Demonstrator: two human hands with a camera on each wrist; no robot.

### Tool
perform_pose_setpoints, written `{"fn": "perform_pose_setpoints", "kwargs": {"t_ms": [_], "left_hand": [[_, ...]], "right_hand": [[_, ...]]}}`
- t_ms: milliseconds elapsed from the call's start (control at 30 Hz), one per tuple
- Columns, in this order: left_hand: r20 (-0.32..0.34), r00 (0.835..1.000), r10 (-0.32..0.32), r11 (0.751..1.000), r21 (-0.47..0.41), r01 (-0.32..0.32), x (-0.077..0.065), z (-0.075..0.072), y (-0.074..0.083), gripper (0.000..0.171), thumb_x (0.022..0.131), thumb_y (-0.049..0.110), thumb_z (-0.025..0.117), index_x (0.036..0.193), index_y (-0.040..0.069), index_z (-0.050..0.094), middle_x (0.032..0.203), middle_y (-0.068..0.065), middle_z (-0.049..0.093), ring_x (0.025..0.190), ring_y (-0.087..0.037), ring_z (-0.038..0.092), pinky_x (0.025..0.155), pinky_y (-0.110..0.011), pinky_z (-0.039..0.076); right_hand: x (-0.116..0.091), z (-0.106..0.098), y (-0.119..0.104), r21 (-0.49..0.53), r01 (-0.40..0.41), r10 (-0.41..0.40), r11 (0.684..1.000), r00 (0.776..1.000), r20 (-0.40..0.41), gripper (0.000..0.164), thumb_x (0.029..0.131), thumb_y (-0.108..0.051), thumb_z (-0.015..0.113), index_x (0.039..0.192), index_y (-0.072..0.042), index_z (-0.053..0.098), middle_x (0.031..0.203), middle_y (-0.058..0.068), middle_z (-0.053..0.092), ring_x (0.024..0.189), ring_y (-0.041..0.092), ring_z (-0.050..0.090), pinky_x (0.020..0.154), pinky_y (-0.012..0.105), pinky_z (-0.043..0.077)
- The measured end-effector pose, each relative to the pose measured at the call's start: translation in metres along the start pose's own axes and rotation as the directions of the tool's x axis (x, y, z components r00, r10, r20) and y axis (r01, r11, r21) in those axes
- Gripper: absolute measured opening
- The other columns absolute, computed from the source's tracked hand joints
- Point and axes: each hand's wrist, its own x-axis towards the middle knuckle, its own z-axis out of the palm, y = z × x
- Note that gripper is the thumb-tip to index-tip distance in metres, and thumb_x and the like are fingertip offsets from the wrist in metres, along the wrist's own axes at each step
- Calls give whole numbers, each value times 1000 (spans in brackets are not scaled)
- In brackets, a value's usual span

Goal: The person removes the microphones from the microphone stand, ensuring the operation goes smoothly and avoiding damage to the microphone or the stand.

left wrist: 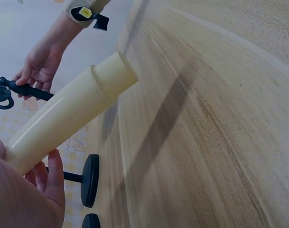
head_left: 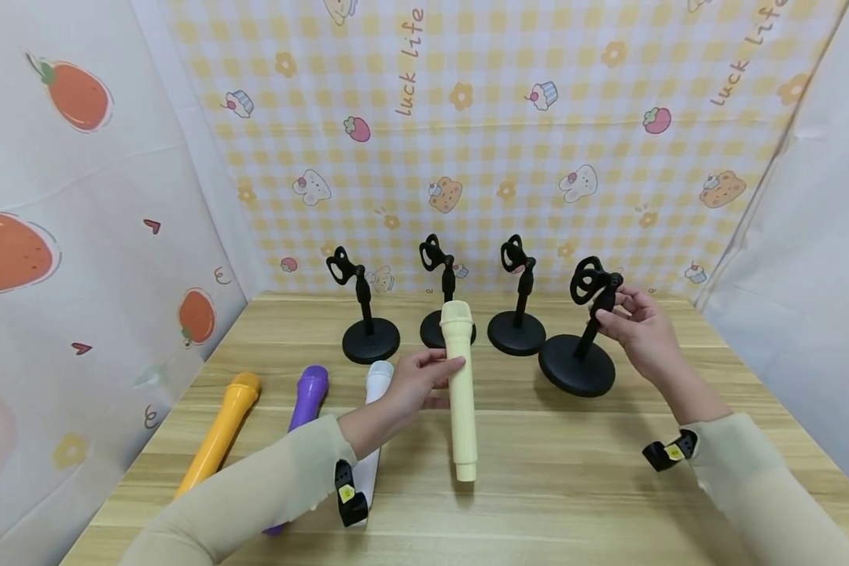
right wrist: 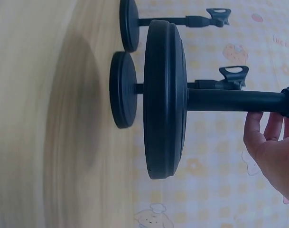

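Note:
My left hand holds a pale yellow microphone near its middle, head up, over the table. The left wrist view shows its open tail end and the thumb and fingers around the body. My right hand grips a black microphone stand by its upright, just below the clip. In the right wrist view that stand's round base hangs clear of the table, its shadow on the wood. The stand leans slightly, with its clip toward the upper right.
Three more black stands, a left one, a middle one and a right one, stand along the table's back. Orange, purple and white microphones lie at the left, partly under my left arm. A patterned cloth hangs behind.

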Motion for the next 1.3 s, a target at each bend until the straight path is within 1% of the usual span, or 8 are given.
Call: {"fn": "perform_pose_setpoints", "kwargs": {"t_ms": [133,300,433,633,800,1000,1167,1300], "left_hand": [[-8,1000,3,1000,23,-3,-1,-1,-3,44,86,25,76,121,3,62,100,-8,67,78,-18,65,65,-38,58],[-26,1000,-3,999,36,4,-1,-3,-9,49,85,25,78,125,4,60,100,-9,68,78,-18,66,64,-38,58],[-40,999,-11,999,44,13,-3,-2,-14,51,85,24,78,128,6,59,99,-9,69,78,-19,67,62,-37,58],[-45,999,-17,998,65,20,-8,-1,-19,58,85,24,78,135,7,55,97,-8,69,76,-19,68,58,-36,57],[-49,999,-20,997,78,24,-9,0,-24,58,85,23,77,136,7,54,98,-9,70,78,-20,68,57,-35,57],[-57,998,-41,994,104,46,-12,-1,-28,57,85,24,78,135,7,55,98,-12,69,80,-21,68,57,-33,57],[-67,997,-46,989,134,55,-14,-1,-30,56,85,24,77,134,7,55,99,-12,69,80,-21,68,57,-33,57],[-76,996,-50,987,148,61,-15,0,-32,56,85,24,78,133,6,56,98,-12,68,79,-21,68,56,-33,57]], "right_hand": [[5,-5,-4,15,5,-5,1000,1000,-5,33,89,21,53,106,-6,61,96,5,61,89,19,70,75,31,57],[12,-11,-9,-5,20,-20,1000,1000,-15,34,89,21,54,108,-5,62,94,5,60,88,19,69,74,32,57],[18,-15,-12,-9,21,-21,1000,999,-39,35,88,20,55,111,-6,61,93,4,61,85,17,69,73,31,57],[23,-20,-15,-16,13,-14,1000,996,-84,35,87,17,60,114,-5,60,92,4,60,83,17,69,71,30,57],[28,-25,-15,-22,-4,1,1000,993,-118,35,87,16,62,112,-8,61,93,4,60,83,16,68,71,30,57],[36,-31,-17,-19,8,-10,1000,992,-127,34,86,18,60,109,-7,61,91,4,60,81,15,67,69,30,58],[43,-33,-17,-46,-8,1,999,988,-153,36,86,16,63,113,-7,60,92,3,59,81,15,67,70,29,57],[47,-37,-15,-49,-24,15,999,984,-178,39,85,15,64,118,-4,55,94,4,57,81,15,66,70,29,57]]}}
